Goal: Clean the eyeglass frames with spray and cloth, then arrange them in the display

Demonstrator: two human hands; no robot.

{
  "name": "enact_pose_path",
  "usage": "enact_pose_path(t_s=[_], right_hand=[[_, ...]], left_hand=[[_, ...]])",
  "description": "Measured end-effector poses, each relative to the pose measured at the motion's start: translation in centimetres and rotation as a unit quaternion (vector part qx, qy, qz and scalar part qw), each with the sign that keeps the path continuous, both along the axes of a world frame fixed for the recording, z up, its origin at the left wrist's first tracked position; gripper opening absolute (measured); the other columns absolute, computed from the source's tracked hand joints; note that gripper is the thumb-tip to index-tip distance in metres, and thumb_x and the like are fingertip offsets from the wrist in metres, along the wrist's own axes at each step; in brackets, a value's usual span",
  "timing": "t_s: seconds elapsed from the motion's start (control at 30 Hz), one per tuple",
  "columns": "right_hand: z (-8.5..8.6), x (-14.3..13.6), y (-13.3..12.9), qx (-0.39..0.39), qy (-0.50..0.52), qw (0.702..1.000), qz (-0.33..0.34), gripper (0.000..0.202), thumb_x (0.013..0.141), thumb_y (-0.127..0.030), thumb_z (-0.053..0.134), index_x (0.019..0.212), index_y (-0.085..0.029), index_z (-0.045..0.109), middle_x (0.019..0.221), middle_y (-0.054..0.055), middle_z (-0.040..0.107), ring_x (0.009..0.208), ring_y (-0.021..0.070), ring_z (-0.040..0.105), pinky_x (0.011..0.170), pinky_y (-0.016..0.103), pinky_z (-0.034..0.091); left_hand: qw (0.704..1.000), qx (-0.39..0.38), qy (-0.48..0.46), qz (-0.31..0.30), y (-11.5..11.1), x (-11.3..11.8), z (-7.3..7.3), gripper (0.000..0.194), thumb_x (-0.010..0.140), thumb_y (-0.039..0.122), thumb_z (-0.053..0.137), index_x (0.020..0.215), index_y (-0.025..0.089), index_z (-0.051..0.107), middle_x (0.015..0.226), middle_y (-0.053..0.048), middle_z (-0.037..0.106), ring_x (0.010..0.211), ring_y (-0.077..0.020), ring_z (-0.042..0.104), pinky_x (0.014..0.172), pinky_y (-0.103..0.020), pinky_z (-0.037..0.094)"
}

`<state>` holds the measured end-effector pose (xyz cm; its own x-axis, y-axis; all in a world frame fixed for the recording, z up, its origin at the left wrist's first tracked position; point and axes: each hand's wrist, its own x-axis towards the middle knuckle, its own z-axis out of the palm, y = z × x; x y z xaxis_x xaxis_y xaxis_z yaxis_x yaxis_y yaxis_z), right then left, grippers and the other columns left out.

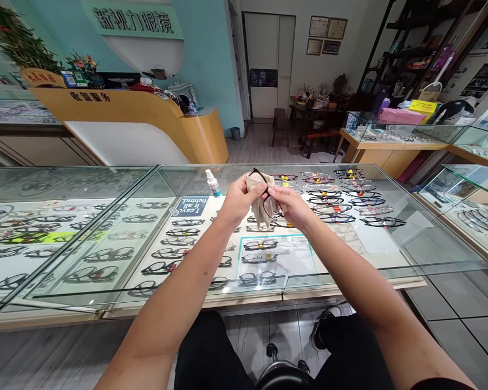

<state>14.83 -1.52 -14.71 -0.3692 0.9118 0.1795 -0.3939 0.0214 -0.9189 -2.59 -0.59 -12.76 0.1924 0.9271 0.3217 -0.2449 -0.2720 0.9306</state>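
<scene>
A pair of dark-framed glasses [279, 207] is held up over the glass display case [223, 286]. My left hand [244, 193] is closed on a beige cloth [262, 212], which is wrapped about one part of the glasses and hangs down below. The thumb presses near the middle of the frame. My right hand [288, 201] pinches the frame close to the bridge, beside the left thumb. One lens shows under the right fingers; the other is mostly covered by cloth. A white spray bottle [213, 184] stands upright on the case, left of my hands.
Rows of eyeglasses [329, 208] lie inside the case, under the glass top. More display cases stand to the left and right. A wooden counter [203, 135] is beyond at the left. Below, a stool base [278, 365] shows between my legs.
</scene>
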Motion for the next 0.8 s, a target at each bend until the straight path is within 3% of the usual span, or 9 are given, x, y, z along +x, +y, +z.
enact_pose_path(t_s=[0.23, 0.37, 0.5, 0.63, 0.7, 0.8], right_hand=[[-0.4, -0.5, -0.4, 0.019, -0.028, 0.999, 0.021, 0.058, 0.07, -0.074, 0.098, 0.079, -0.02, 0.078, 0.076, 0.001, 0.074, 0.071, 0.0146, 0.061, 0.069, 0.029, 0.049], [-0.5, -0.8, -0.5, 0.028, -0.036, 0.999, 0.023, 0.06, 0.07, -0.076, 0.097, 0.08, -0.02, 0.079, 0.074, 0.001, 0.073, 0.069, 0.0144, 0.061, 0.069, 0.029, 0.049], [-0.3, -0.5, -0.4, 0.019, -0.039, 0.999, 0.008, 0.06, 0.069, -0.075, 0.098, 0.083, -0.019, 0.082, 0.076, 0.001, 0.073, 0.068, 0.0141, 0.059, 0.068, 0.029, 0.048], [0.2, 0.3, -0.1, 0.028, -0.049, 0.998, -0.032, 0.057, 0.072, -0.073, 0.095, 0.084, -0.019, 0.084, 0.081, 0.003, 0.072, 0.072, 0.0152, 0.058, 0.067, 0.03, 0.047], [0.5, 0.7, 0.1, 0.039, -0.038, 0.997, -0.063, 0.053, 0.073, -0.071, 0.095, 0.082, -0.02, 0.083, 0.09, 0.004, 0.073, 0.078, 0.0161, 0.059, 0.067, 0.029, 0.047], [0.9, 1.4, 0.3, 0.049, -0.011, 0.993, -0.103, 0.044, 0.076, -0.063, 0.095, 0.091, -0.023, 0.085, 0.104, 0.006, 0.076, 0.096, 0.0189, 0.064, 0.078, 0.028, 0.053]], left_hand=[[0.994, 0.053, -0.005, 0.094, -0.4, 0.9, -0.6, 0.063, 0.077, 0.076, 0.095, 0.081, 0.021, 0.066, 0.065, 0.004, 0.059, 0.055, -0.0094, 0.052, 0.05, -0.022, 0.045], [0.993, 0.032, -0.027, 0.11, -0.3, 1.1, -0.7, 0.067, 0.079, 0.083, 0.089, 0.075, 0.022, 0.062, 0.057, 0.005, 0.052, 0.046, -0.0096, 0.047, 0.043, -0.025, 0.042], [0.997, -0.016, -0.037, 0.061, 0.3, 0.4, -0.8, 0.073, 0.071, 0.089, 0.091, 0.073, 0.021, 0.064, 0.061, 0.001, 0.062, 0.049, -0.0124, 0.058, 0.046, -0.026, 0.051], [0.999, -0.039, -0.036, -0.005, 1.1, -0.5, -0.7, 0.069, 0.07, 0.082, 0.096, 0.083, 0.019, 0.072, 0.069, -0.003, 0.07, 0.064, -0.0206, 0.073, 0.061, -0.033, 0.063], [0.998, -0.033, -0.051, 0.013, 1.6, -0.8, -0.6, 0.062, 0.076, 0.076, 0.095, 0.087, 0.019, 0.073, 0.072, -0.003, 0.072, 0.074, -0.0236, 0.078, 0.069, -0.034, 0.065], [0.993, -0.011, -0.069, 0.093, 2.5, -1.5, -0.5, 0.055, 0.082, 0.072, 0.09, 0.09, 0.02, 0.074, 0.075, -0.003, 0.074, 0.081, -0.0236, 0.078, 0.072, -0.032, 0.062]])
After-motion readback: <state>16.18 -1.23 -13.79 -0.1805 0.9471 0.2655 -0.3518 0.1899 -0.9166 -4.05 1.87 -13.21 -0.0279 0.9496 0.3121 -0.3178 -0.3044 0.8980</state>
